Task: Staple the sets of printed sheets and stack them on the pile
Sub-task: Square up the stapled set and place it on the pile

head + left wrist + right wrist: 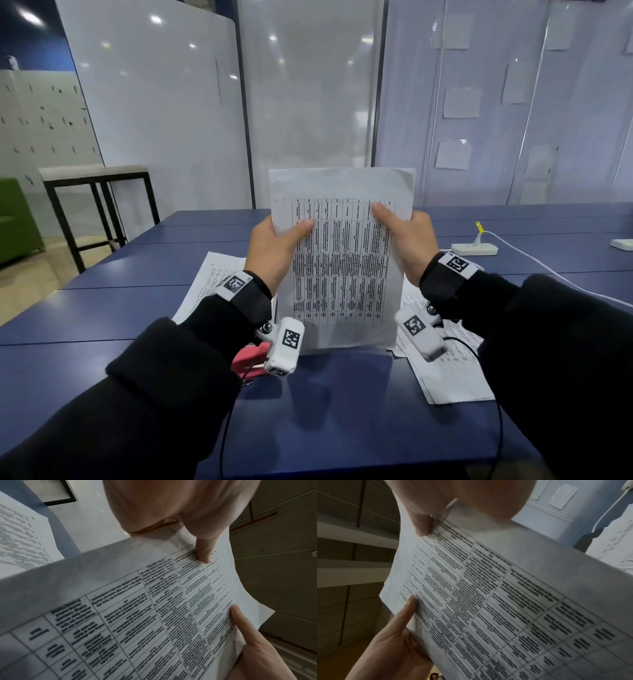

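A set of printed sheets (342, 260) with a dense table stands upright, its bottom edge on the blue table (342, 411). My left hand (274, 246) grips its left edge, thumb on the front. My right hand (407, 236) grips the right edge the same way. Both wrist views show the sheets (154, 608) (505, 595) close up, with a thumb of each hand pressed on the print. A red stapler (248, 359) lies on the table, mostly hidden under my left wrist. One pile of printed sheets (212, 277) lies behind my left arm, another pile (448, 363) under my right wrist.
A white power strip (474, 249) with a white cable (548, 270) lies at the right back of the table. A black-framed bench (99, 192) and a green seat (17, 219) stand on the floor to the left. Glass partitions rise behind the table.
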Motion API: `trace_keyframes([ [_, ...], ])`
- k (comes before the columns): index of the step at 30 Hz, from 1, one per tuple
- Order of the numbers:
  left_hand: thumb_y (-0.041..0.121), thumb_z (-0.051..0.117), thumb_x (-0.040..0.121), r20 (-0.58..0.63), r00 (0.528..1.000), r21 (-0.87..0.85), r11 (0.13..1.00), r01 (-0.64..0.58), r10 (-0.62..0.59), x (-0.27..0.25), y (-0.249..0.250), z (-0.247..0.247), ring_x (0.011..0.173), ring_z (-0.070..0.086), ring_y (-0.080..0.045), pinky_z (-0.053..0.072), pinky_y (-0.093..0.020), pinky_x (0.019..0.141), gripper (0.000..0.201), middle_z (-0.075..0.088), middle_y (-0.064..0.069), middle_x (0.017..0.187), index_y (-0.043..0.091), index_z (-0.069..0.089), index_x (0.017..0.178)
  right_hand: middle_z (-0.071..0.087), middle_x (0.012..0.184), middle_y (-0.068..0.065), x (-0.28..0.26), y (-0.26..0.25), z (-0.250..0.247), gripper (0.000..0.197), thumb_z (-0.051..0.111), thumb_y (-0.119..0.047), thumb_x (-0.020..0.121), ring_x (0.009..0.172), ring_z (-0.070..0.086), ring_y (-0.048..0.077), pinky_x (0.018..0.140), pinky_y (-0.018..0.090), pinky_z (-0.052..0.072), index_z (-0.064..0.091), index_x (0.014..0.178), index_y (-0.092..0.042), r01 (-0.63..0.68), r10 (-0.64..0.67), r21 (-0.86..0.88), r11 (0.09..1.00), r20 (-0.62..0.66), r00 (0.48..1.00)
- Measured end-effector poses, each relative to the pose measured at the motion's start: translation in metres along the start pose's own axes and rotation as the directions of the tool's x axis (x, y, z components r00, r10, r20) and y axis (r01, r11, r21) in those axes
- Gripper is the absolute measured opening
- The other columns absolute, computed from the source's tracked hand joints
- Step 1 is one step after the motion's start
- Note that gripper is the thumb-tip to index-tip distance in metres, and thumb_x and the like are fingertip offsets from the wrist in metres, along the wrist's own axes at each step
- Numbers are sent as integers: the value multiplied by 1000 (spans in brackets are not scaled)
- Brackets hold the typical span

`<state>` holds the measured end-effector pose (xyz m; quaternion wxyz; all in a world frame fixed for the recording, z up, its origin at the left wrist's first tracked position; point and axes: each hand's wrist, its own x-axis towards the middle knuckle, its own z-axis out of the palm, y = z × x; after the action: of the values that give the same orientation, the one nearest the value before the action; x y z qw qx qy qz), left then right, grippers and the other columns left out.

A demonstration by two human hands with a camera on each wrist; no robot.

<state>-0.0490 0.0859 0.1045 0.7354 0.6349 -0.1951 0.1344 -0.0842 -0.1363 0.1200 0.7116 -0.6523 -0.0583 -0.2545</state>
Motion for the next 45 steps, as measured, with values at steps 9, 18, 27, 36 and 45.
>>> trace_keyframes([
  [9,22,77,93,-10,999,14,999,41,-40,-10,-18,1,101,74,-6,56,-26,92,27,79,9,107,16,73,119,80,107,3,-9,18,-8,27,79,-27,90,105,75,20,102,45,56,76,109,-9,-37,37,-17,999,2,999],
  [18,22,77,93,0,997,-24,997,76,-76,-14,-25,2,108,73,-10,55,-34,101,30,79,6,111,13,73,122,79,109,3,-11,22,-10,30,80,-28,88,105,75,20,103,47,56,75,112,-10,-51,51,-8,999,2,999],
  [27,28,77,93,19,995,15,995,94,-94,-23,-36,-1,108,72,-6,54,-32,101,24,79,9,111,19,75,115,79,110,3,-18,26,-11,37,80,-31,86,106,75,20,102,47,56,75,116,-9,-60,61,-12,998,20,998],
  [36,30,77,93,24,993,22,993,118,-119,-26,-40,0,109,72,-8,53,-33,102,20,79,9,110,23,75,111,79,110,2,-18,28,-11,27,79,-26,90,106,75,20,104,47,55,76,113,-11,-63,63,-25,998,-4,998],
  [45,30,74,95,27,991,40,990,133,-134,-30,-37,3,104,72,0,51,-25,93,10,79,15,105,26,76,105,80,107,3,-18,26,-12,27,80,-30,88,103,76,21,103,50,55,76,108,-12,-78,77,-45,996,-30,997],
])
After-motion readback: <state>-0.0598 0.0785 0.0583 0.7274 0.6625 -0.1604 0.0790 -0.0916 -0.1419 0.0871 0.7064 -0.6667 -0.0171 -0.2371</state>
